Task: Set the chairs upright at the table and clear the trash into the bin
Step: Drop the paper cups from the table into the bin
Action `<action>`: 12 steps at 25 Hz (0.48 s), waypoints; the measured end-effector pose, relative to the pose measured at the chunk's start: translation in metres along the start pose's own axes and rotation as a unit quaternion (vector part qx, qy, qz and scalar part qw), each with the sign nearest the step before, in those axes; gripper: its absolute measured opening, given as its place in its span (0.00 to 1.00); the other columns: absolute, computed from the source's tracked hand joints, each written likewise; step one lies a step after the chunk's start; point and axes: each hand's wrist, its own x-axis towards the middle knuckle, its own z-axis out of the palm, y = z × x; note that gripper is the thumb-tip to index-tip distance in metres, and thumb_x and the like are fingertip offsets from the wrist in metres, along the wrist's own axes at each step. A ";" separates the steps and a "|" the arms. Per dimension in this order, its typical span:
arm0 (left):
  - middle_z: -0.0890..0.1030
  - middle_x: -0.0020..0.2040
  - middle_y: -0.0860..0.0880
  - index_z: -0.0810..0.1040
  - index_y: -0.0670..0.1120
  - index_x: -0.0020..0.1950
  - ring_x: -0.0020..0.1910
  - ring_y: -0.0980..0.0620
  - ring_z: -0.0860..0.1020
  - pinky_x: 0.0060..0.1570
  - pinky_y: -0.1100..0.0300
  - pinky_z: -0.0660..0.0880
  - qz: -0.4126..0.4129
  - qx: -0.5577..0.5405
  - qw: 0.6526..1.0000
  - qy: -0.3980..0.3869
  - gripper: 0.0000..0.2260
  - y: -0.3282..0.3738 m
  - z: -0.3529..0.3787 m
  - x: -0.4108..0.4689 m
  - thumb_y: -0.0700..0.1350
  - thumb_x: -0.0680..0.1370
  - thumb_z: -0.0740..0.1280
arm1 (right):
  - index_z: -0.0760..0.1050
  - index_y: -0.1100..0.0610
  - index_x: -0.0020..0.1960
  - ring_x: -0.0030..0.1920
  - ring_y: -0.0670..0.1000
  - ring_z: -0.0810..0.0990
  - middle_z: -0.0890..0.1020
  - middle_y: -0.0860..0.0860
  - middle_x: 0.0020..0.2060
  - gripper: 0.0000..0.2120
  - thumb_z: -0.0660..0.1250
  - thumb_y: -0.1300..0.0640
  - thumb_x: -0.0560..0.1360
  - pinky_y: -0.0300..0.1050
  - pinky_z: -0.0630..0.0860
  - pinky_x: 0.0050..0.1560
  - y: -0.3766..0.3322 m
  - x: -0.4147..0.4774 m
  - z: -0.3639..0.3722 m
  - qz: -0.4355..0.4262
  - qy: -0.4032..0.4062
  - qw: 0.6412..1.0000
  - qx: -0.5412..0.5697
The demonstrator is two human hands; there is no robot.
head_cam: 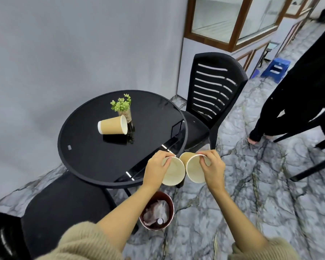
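Observation:
My left hand (157, 168) grips the rim of a tan paper cup (174, 172) and my right hand (212, 167) grips the rim of a second paper cup (194, 170). Both cups hang side by side, touching, at the near right edge of the round black table (86, 147), their mouths turned toward me. Below them on the floor stands a dark red bin (170, 200) with crumpled paper inside. A third paper cup (112, 125) lies on its side on the table. A black slatted chair (212, 87) stands upright at the table's right. Another black chair (64, 203) stands at the near left.
A small green plant in a glass (123, 109) stands beside the fallen cup. A person in black (296, 94) bends over dark chair legs (311, 166) at the right. A blue step stool (276, 67) stands far right. A grey wall runs behind the table.

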 end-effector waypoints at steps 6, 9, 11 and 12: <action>0.79 0.46 0.54 0.80 0.46 0.49 0.49 0.55 0.77 0.49 0.70 0.71 -0.047 0.000 0.997 0.055 0.08 0.014 0.043 -0.044 0.37 0.76 0.64 | 0.79 0.60 0.44 0.43 0.50 0.76 0.77 0.50 0.41 0.07 0.65 0.68 0.71 0.22 0.66 0.44 0.048 -0.015 -0.040 -0.011 -0.071 0.997 0.001; 0.80 0.46 0.54 0.81 0.46 0.49 0.49 0.56 0.77 0.49 0.76 0.70 -0.095 0.012 0.992 0.084 0.08 0.005 0.051 -0.071 0.37 0.76 0.64 | 0.79 0.59 0.44 0.42 0.50 0.76 0.77 0.49 0.41 0.08 0.65 0.68 0.71 0.22 0.66 0.42 0.065 -0.029 -0.044 -0.002 -0.128 0.992 -0.009; 0.80 0.47 0.53 0.81 0.45 0.49 0.48 0.56 0.77 0.48 0.80 0.67 -0.124 0.023 0.987 0.099 0.08 -0.007 0.052 -0.089 0.36 0.76 0.65 | 0.79 0.60 0.44 0.42 0.50 0.75 0.76 0.50 0.41 0.08 0.65 0.69 0.71 0.23 0.66 0.42 0.073 -0.040 -0.040 0.004 -0.164 0.986 -0.009; 0.80 0.46 0.53 0.81 0.45 0.49 0.48 0.56 0.77 0.48 0.81 0.67 -0.135 0.028 0.985 0.103 0.08 -0.013 0.051 -0.097 0.36 0.75 0.65 | 0.79 0.60 0.44 0.42 0.50 0.75 0.76 0.50 0.40 0.08 0.65 0.69 0.71 0.24 0.66 0.42 0.076 -0.046 -0.036 0.006 -0.179 0.984 -0.007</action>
